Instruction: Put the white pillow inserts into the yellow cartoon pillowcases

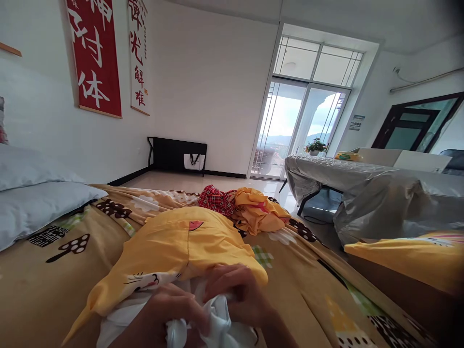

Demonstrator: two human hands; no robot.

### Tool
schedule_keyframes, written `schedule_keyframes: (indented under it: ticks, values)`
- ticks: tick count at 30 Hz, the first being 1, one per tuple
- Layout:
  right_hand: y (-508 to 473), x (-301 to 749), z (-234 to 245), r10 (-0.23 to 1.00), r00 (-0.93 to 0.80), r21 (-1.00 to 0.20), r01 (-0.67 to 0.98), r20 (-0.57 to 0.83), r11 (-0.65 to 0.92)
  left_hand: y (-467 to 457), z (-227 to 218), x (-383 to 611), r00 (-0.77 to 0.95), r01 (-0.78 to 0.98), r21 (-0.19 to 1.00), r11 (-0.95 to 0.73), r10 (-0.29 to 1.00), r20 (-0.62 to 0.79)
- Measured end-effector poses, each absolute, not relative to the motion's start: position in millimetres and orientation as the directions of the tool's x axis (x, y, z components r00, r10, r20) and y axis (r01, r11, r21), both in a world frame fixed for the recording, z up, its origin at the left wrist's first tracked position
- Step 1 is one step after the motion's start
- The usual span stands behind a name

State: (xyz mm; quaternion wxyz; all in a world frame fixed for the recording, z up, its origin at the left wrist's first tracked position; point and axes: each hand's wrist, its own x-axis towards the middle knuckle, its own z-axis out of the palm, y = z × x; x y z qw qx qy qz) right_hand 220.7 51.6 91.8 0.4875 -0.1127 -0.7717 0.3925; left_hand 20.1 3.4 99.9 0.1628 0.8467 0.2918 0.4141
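At the bottom of the view my left hand (165, 311) and my right hand (241, 292) are both closed on bunched white cloth (217, 324). The white cloth pokes out from under a yellow garment with a cat face print (170, 251), which lies spread on the bed just beyond my hands. Farther up the bed sits a heap of crumpled yellow cloth (259, 210) with a red checked cloth (217, 199) beside it on the left.
The bed has a tan cover with mushroom prints (54, 270). Grey pillows (32, 193) lie at the left. A table under a grey cover (362, 186) stands at the right, with a yellow sheet (409, 258) nearer. Glass balcony doors (297, 128) are at the back.
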Motion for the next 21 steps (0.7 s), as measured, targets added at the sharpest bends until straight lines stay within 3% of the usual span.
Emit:
schedule_keyframes:
  ticks: [4, 7, 9, 13, 15, 18, 21]
  values:
    - [39, 221, 98, 0.674, -0.444, -0.746, 0.019, 0.59, 0.666, 7, 96, 21, 0.389, 0.334, 0.7, -0.631, 0.769, 0.507]
    - [27, 219, 104, 0.754, -0.408, -0.795, 0.102, 0.514, 0.598, 11, 92, 25, 0.23, 0.19, 0.825, -0.533, 0.841, 0.49]
    - [22, 214, 104, 0.749, -0.393, -0.809, 0.021, 0.533, 0.587, 14, 90, 28, 0.159, 0.132, 0.851, -0.508, 0.858, 0.488]
    - [19, 207, 101, 0.693, -0.372, -0.787, -0.293, 0.617, 0.543, 17, 93, 31, 0.105, 0.147, 0.843, -0.517, 0.856, 0.507]
    - [19, 208, 101, 0.666, -0.334, -0.745, -0.317, 0.667, 0.587, 16, 96, 32, 0.111, 0.159, 0.826, -0.541, 0.841, 0.529]
    - [18, 213, 103, 0.609, -0.313, -0.661, -0.088, 0.728, 0.745, 10, 100, 32, 0.153, 0.21, 0.822, -0.529, 0.848, 0.507]
    - [16, 216, 103, 0.693, -0.353, -0.654, 0.242, 0.629, 0.717, 4, 102, 34, 0.205, 0.287, 0.806, -0.518, 0.855, 0.477]
